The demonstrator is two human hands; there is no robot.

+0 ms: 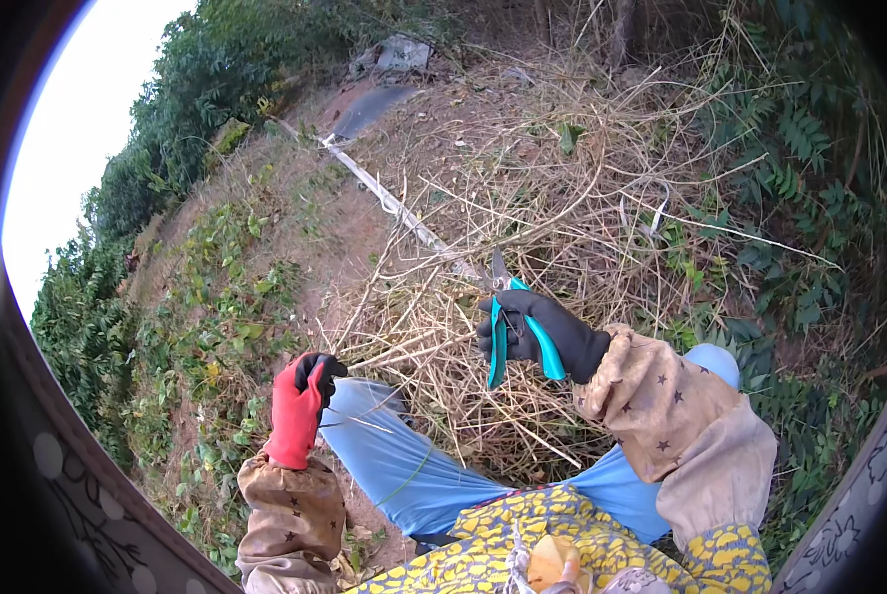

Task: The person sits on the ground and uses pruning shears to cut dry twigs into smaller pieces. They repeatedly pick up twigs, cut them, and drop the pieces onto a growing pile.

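Note:
My left hand (302, 405), in a red glove with black fingers, is closed on the ends of some thin dry twigs (406, 349) at the lower left. My right hand (536, 330), in a dark glove, holds a pair of pruning shears (542, 340) with teal handles. The handles are spread, and the metal blades point up and away from me. Below and around the shears lies a heap of cut dry stems (458, 393), between my knees in blue trousers.
A long pale pole (388, 197) runs from the heap toward a dark flat sheet (373, 110) on the ground. Beyond that sits a pale block (404, 54). More tangled dry branches (599, 171) spread ahead and right. Leafy plants (221, 297) grow left, denser foliage (807, 223) right.

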